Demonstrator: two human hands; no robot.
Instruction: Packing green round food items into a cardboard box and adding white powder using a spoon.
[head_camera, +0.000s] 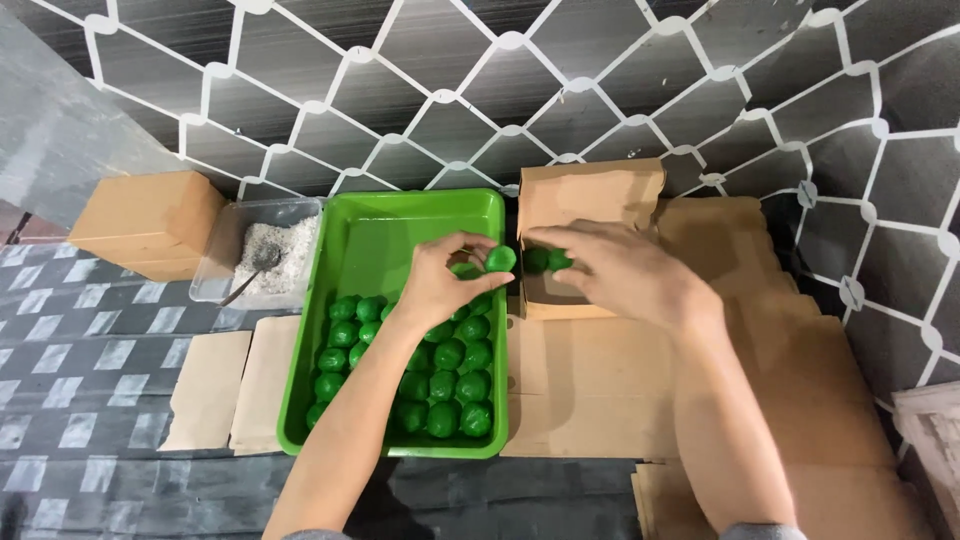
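Landmark: green tray (372, 240), rectangular plastic, set on flattened brown cardboard sheets (590, 385) over a grey patterned floor. Near end of tray: green balls (447, 385), round and glossy, packed in rows, approx. half the tray filled; far half bare. Left hand (440, 285): over tray's right side, grip closed w/ fingertips pinching one green ball (500, 259) just above tray's right rim. Right hand (625, 270): just right of tray, reaching into small open cardboard box (585, 200) that stands against tray's right rim; grip closed on two green balls (546, 260) at the box mouth. Left of tray, far end: clear plastic tub (262, 250) w/ white granular powder and a spoon (255, 266) in it. Further left: closed brown box (148, 222). Beyond tray: dark wall w/ white diamond lattice.
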